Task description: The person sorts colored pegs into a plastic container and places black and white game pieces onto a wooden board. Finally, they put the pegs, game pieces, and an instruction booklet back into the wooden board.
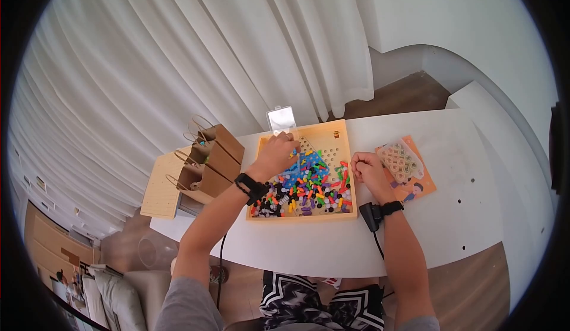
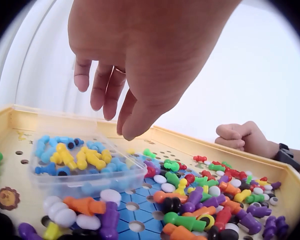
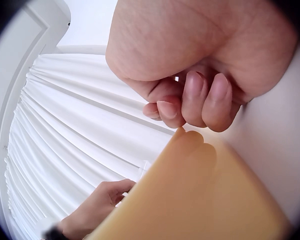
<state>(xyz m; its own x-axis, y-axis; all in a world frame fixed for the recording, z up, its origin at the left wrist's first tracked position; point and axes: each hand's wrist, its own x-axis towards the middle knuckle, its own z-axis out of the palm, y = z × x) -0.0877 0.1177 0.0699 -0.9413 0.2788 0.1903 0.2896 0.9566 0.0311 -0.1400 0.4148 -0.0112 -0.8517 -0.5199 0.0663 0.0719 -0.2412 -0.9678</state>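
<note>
A shallow wooden tray (image 1: 303, 217) holds a scattered pile of colourful animal-shaped pegs (image 2: 195, 200) over a blue printed game board (image 2: 132, 220). Inside the tray, a clear plastic box (image 2: 90, 186) with its lid up contains blue and yellow pegs (image 2: 85, 157). My left hand (image 1: 277, 154) hovers above this box, fingers pointing loosely down, and nothing shows between them. My right hand (image 1: 369, 170) is at the tray's right rim, its fingers (image 3: 192, 97) curled toward the palm around nothing visible.
An orange illustrated booklet (image 1: 409, 167) lies on the white table (image 1: 457, 212) right of the tray. Brown paper bags (image 1: 211, 164) with handles stand to the left, beside a wooden board (image 1: 160, 185). White curtains (image 1: 208, 51) hang behind the table.
</note>
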